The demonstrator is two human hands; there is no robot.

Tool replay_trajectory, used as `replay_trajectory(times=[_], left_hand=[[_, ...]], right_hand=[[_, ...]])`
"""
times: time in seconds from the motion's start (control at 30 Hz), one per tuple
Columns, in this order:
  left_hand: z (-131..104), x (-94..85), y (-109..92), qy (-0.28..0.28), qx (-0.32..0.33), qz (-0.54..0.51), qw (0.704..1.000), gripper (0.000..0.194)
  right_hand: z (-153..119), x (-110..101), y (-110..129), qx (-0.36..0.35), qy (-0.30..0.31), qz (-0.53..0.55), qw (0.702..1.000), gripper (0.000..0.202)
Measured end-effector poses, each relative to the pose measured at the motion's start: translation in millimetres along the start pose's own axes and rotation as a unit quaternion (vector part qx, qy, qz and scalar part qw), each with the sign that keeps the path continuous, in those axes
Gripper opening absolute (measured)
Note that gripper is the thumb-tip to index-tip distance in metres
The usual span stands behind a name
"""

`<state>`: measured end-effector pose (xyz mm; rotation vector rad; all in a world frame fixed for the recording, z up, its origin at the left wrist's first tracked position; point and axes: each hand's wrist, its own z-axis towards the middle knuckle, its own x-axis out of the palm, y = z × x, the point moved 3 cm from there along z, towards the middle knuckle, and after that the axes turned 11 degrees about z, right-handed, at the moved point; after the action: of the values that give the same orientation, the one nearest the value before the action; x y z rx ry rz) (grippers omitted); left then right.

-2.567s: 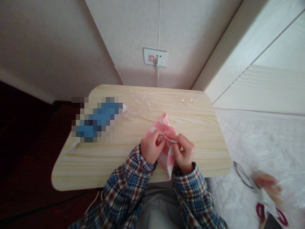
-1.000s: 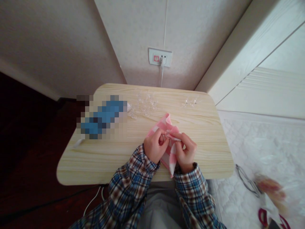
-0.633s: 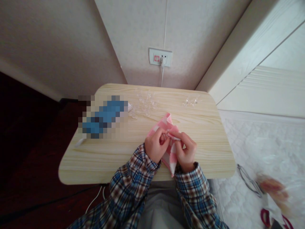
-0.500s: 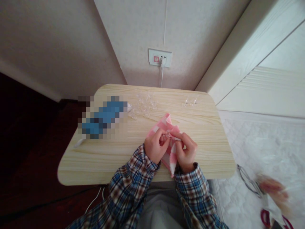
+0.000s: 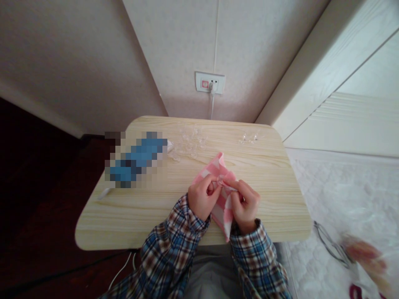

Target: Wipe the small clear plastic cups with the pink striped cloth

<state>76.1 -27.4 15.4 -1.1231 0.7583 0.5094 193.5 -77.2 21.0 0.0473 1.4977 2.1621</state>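
A pink and white checked cloth is bunched between my two hands over the front middle of the table. My left hand is closed, thumb and forefinger pinching at the cloth's gathered part. From the right, my right hand pinches a fold of the same cloth, its forefinger stretched toward the left fingertips. Where the fingertips meet, a small clear plastic piece shows against the fabric; its exact shape is hard to make out. One corner of the cloth hangs down between my wrists.
Several clear plastic pieces lie in a loose group at the back of the wooden table, with two more at the back right. A blurred-out blue object lies on the left. Scissors and a cable rest on the white quilted surface.
The view has shifted slightly, so the table and hands sit a little lower. The clear piece shows more plainly between my fingertips; both hands keep their pinch on the cloth.
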Motion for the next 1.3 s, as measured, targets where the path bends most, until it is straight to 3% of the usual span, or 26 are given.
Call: replay_trajectory(times=[0.13, 0.33, 0.5, 0.97, 1.1, 1.3], left_hand=[[0.0, -1.1, 1.9, 0.001, -0.003, -0.015, 1.0, 0.006], [-0.2, -0.6, 3.0, 0.0, -0.005, -0.015, 1.0, 0.009], [-0.4, 0.1, 2.8, 0.01, -0.005, -0.003, 1.0, 0.01], [-1.1, 0.3, 5.2, 0.018, -0.022, -0.003, 1.0, 0.011], [-1.6, 0.1, 5.0, 0.019, -0.018, 0.003, 1.0, 0.011], [-0.2, -0.3, 5.4, 0.025, -0.027, 0.009, 0.999, 0.015]], right_hand=[[0.7, 3.1, 0.0, 0.001, 0.038, 0.028, 0.999, 0.032], [0.1, 1.0, -0.9, 0.013, 0.016, 0.01, 1.0, 0.033], [-0.4, 2.0, -1.0, 0.014, 0.051, 0.013, 0.999, 0.032], [-2.8, 0.6, -1.6, 0.01, 0.024, 0.01, 1.0, 0.03], [-2.3, 1.5, -2.4, -0.006, 0.046, 0.026, 0.999, 0.028], [-2.4, 1.1, -3.4, 0.017, 0.034, 0.018, 0.999, 0.029]])
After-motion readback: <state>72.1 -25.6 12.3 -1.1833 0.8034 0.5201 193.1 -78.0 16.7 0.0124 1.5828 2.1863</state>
